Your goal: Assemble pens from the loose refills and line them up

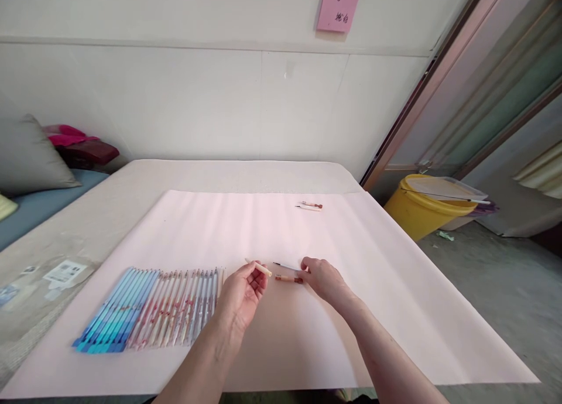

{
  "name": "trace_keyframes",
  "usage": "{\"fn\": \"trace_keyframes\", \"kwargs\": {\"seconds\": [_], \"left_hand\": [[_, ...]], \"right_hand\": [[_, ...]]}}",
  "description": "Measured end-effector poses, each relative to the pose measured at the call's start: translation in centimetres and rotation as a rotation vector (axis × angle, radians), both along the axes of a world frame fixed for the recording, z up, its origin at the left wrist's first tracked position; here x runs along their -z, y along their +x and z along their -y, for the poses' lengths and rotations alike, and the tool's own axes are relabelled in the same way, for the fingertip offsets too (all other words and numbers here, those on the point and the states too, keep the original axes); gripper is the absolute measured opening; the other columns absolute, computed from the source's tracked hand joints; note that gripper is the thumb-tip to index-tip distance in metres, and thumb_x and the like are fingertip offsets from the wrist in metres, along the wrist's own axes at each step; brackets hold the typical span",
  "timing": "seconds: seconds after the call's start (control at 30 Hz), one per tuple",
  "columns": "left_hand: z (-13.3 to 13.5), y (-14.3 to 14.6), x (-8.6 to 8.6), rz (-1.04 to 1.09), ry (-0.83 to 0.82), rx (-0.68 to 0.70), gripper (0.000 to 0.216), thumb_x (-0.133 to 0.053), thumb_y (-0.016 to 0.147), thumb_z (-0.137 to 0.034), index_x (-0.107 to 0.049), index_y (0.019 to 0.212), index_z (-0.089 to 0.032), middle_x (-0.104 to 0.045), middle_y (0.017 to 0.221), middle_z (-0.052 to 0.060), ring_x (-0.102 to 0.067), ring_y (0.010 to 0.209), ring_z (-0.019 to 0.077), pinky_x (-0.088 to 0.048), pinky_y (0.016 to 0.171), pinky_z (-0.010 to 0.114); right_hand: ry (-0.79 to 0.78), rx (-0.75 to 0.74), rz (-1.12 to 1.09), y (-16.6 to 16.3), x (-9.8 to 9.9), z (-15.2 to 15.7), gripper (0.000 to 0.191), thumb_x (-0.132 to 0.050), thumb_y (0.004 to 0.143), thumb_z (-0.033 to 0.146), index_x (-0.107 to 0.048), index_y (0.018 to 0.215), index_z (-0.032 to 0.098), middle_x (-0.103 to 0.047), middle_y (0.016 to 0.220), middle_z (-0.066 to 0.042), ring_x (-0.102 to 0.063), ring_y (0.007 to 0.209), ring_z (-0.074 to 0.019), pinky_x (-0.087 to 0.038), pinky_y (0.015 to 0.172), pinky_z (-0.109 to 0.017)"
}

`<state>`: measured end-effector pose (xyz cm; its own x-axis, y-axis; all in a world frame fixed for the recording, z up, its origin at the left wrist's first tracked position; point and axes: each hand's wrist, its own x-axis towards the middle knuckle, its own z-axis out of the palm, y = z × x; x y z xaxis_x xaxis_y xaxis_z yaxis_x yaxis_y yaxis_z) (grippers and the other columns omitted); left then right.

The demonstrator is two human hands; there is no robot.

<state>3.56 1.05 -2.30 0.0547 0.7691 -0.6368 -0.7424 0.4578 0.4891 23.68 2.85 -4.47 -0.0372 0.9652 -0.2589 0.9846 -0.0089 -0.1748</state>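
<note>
Head view: yellow bucket [406, 211] stands right of the surface [100, 216], a clear plastic tray [443, 188] across its top. Left hand [246, 288] is turned palm up, fingers curled, gripping a cream barrel [264, 270] above a smooth pale sheet [219, 228]. Right hand [324, 277] is palm down, fingertips at one end of a slim white rod [287, 267], dark-tipped; whether it grips cannot be told. A brown-and-cream piece [288, 279] lies just beside. Blue pens [118, 310] and patterned pens [169, 310] lie in a row at left.

Bright light, stretched edges.
</note>
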Motion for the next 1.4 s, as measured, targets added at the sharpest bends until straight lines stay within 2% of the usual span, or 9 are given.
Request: {"fn": "trace_keyframes", "kwargs": {"seconds": [0.2, 0.4, 0.5, 0.63, 0.73, 0.93, 1.2, 1.4], "left_hand": [[0.0, -0.1, -0.3, 0.009, -0.003, -0.006, 0.003, -0.056, 0.076, -0.009, -0.058, 0.078, -0.008, -0.061, 0.077, 0.010, -0.061, 0.064, 0.0119, -0.053, 0.055, 0.021], [-0.1, 0.0, -0.5, 0.020, -0.020, -0.013, 0.002, -0.055, 0.077, -0.008, -0.057, 0.078, -0.009, -0.061, 0.078, 0.011, -0.061, 0.064, 0.0118, -0.053, 0.055, 0.021], [-0.3, -0.4, -0.4, 0.003, 0.001, -0.032, 0.003, -0.055, 0.076, -0.008, -0.057, 0.078, -0.009, -0.061, 0.078, 0.011, -0.061, 0.063, 0.0117, -0.053, 0.054, 0.021], [-1.0, -1.4, -0.5, -0.020, 0.011, -0.111, 0.001, -0.056, 0.076, -0.008, -0.056, 0.076, -0.009, -0.062, 0.079, 0.010, -0.061, 0.063, 0.0115, -0.053, 0.053, 0.020], [-1.5, -2.0, -0.6, -0.014, 0.013, -0.164, 0.001, -0.056, 0.076, -0.009, -0.056, 0.077, -0.009, -0.062, 0.079, 0.010, -0.061, 0.064, 0.0113, -0.054, 0.053, 0.021], [-1.5, -2.0, -0.8, -0.024, 0.037, -0.158, 0.002, -0.055, 0.077, -0.010, -0.057, 0.077, -0.009, -0.063, 0.079, 0.010, -0.060, 0.060, 0.0102, -0.053, 0.051, 0.020], [-1.5, -1.8, -0.7, -0.096, 0.066, -0.165, 0.001, -0.056, 0.076, -0.010, -0.057, 0.076, -0.010, -0.063, 0.079, 0.010, -0.061, 0.065, 0.0112, -0.053, 0.055, 0.020], [-0.7, -1.1, -0.8, -0.197, 0.209, -0.091, 0.007, -0.061, 0.074, -0.017, -0.056, 0.078, -0.015, -0.063, 0.081, 0.007, -0.061, 0.070, 0.0121, -0.052, 0.060, 0.021]], "right_hand": [[0.032, 0.024, 0.069, 0.4, -0.4, 0.0, 0.015, -0.042, 0.083, 0.019, -0.056, 0.089, 0.020, -0.061, 0.083, -0.005, -0.058, 0.077, -0.0181, -0.031, 0.057, -0.024], [0.043, -0.050, 0.071, -0.7, -0.3, 0.2, 0.014, -0.041, 0.082, 0.012, -0.053, 0.084, 0.018, -0.056, 0.089, -0.006, -0.058, 0.072, -0.0149, -0.031, 0.056, -0.024], [0.071, -0.055, 0.057, -1.2, -1.2, 0.5, 0.013, -0.038, 0.085, 0.012, -0.050, 0.085, 0.018, -0.056, 0.086, -0.005, -0.056, 0.068, -0.0139, -0.030, 0.054, -0.023], [0.201, -0.129, -0.158, -2.0, -3.3, 2.3, 0.015, -0.033, 0.088, 0.017, -0.045, 0.081, 0.022, -0.055, 0.079, 0.001, -0.050, 0.062, -0.0106, -0.029, 0.052, -0.022], [0.250, -0.200, -0.301, -2.8, -4.1, 3.8, 0.016, -0.033, 0.088, 0.019, -0.045, 0.078, 0.023, -0.054, 0.076, 0.003, -0.046, 0.057, -0.0096, -0.028, 0.051, -0.021], [0.233, -0.222, -0.281, -3.2, -4.0, 4.5, 0.017, -0.033, 0.087, 0.020, -0.045, 0.076, 0.023, -0.052, 0.073, 0.003, -0.041, 0.053, -0.0099, -0.026, 0.049, -0.021], [0.255, -0.211, -0.275, -3.2, -4.1, 4.6, 0.017, -0.033, 0.088, 0.020, -0.045, 0.075, 0.022, -0.051, 0.072, 0.003, -0.041, 0.052, -0.0103, -0.026, 0.049, -0.021], [0.282, -0.199, -0.380, -3.1, -4.4, 4.7, 0.018, -0.035, 0.087, 0.020, -0.049, 0.075, 0.022, -0.053, 0.074, 0.001, -0.046, 0.057, -0.0107, -0.033, 0.052, -0.021]]}}
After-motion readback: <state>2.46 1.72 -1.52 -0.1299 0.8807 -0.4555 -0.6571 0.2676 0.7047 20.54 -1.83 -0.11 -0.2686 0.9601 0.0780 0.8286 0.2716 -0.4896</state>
